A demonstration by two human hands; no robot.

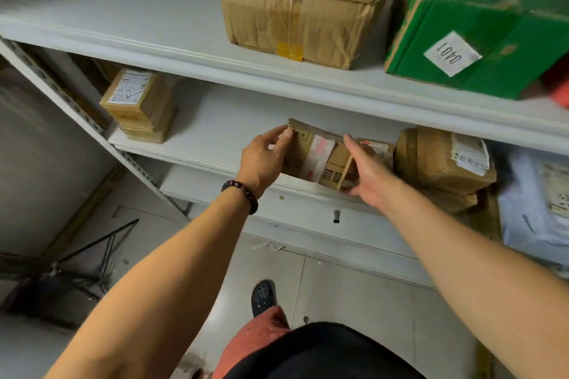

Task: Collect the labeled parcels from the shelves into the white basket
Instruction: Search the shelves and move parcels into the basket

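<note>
At the far left of the middle shelf stands a stack of small boxes. We count at least two and perhaps three, with a label on the top one.

Next comes our left hand, curled over the upper left corner of the parcel with the thumb pressed on its top edge. The parcel is a flat cardboard carton lying at the front lip of that shelf, taped, with a pale label across its face.

We judge it light and fairly stiff, though the loose flap at its right end looks ready to fold or tear. The tape may be slick, so the bare cardboard at the two ends is the better place to hold. We should keep one palm under it as it leaves the shelf.

Our right hand lies along the right end with its fingers nearly straight and the thumb hooked beneath the lower edge, so both hands hold this one parcel.

Just beside it to the right sits one wrapped bundle in brown paper, softer and rounder. Something brown lies under it, but we cannot tell whether that is a second bundle. Beyond it is one pale bag.

On the upper shelf we count two cartons, a crumpled box and a green box with a numbered tag. The basket is not in view.
</note>
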